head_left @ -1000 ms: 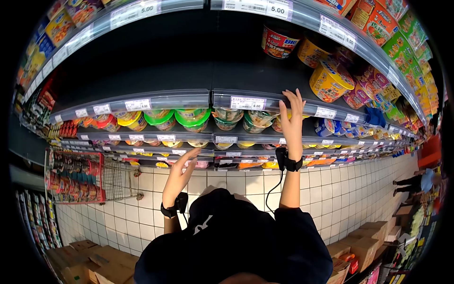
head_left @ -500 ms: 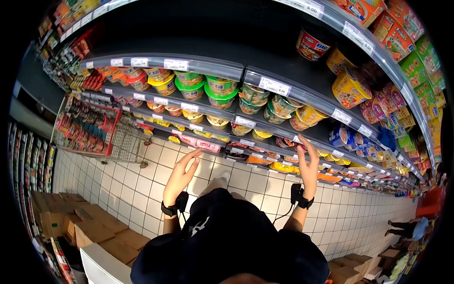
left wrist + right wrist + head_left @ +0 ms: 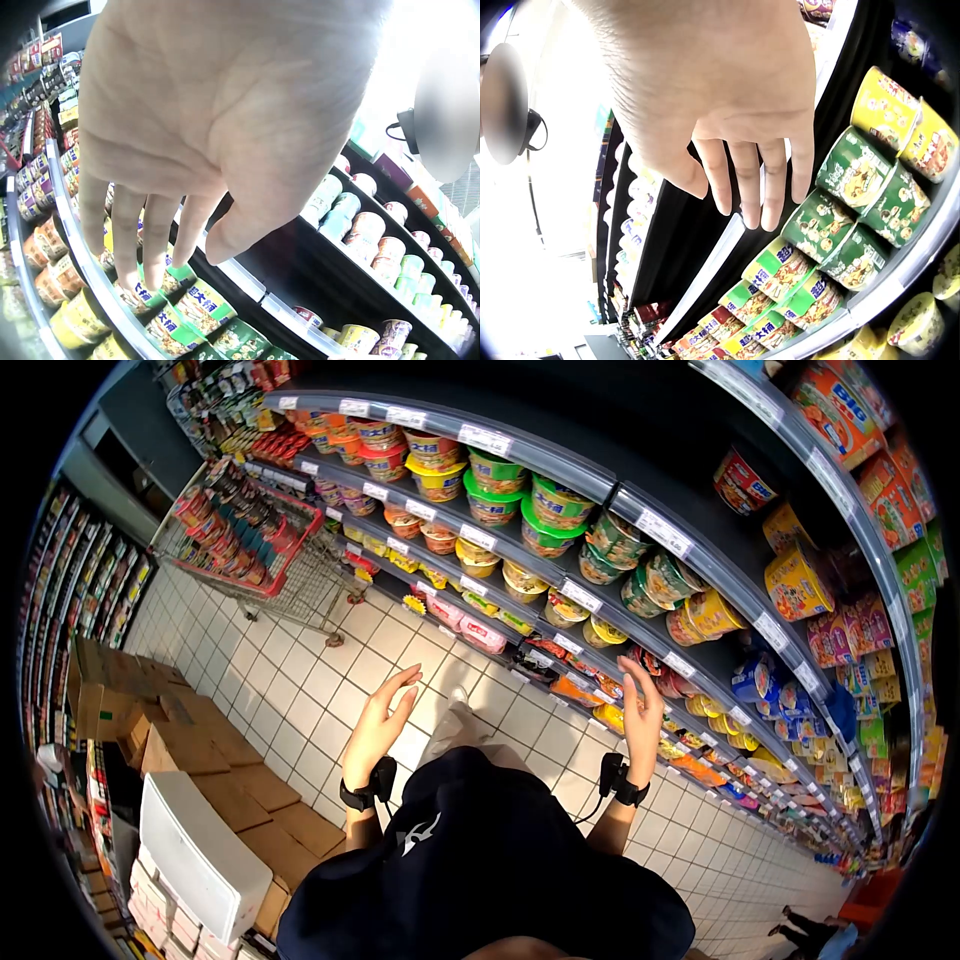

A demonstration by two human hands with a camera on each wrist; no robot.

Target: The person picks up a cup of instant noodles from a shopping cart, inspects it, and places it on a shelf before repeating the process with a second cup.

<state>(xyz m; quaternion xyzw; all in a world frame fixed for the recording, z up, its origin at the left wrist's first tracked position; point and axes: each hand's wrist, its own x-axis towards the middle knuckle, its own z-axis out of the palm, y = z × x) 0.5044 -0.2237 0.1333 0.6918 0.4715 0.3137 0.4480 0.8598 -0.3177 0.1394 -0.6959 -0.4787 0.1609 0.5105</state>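
My left hand (image 3: 378,728) hovers in front of my body over the tiled floor, holding nothing, its fingers loosely bent. To the right, my right hand (image 3: 642,722) is also bare, fingers extended upward, and overlaps the lower shelves in the head view. Ahead of both hands stand stacked noodle tubs: green-lidded tubs (image 3: 548,532), dark green tubs (image 3: 612,547) and yellow tubs (image 3: 705,618). The left wrist view shows the left palm (image 3: 217,112) with relaxed fingers. In the right wrist view, the right palm (image 3: 727,82) appears beside dark green tubs (image 3: 851,169).
A wire shopping cart (image 3: 300,575) carrying stacked tubs stands at the left by the shelves. Cardboard boxes (image 3: 215,745) and a white box-like object (image 3: 195,850) lie at the lower left. Another person (image 3: 815,938) is at the far lower right.
My right hand has come down from the shelf edge to in front of my body. The head view has turned left, bringing the cart and boxes further in. The left hand stays nearly in place.
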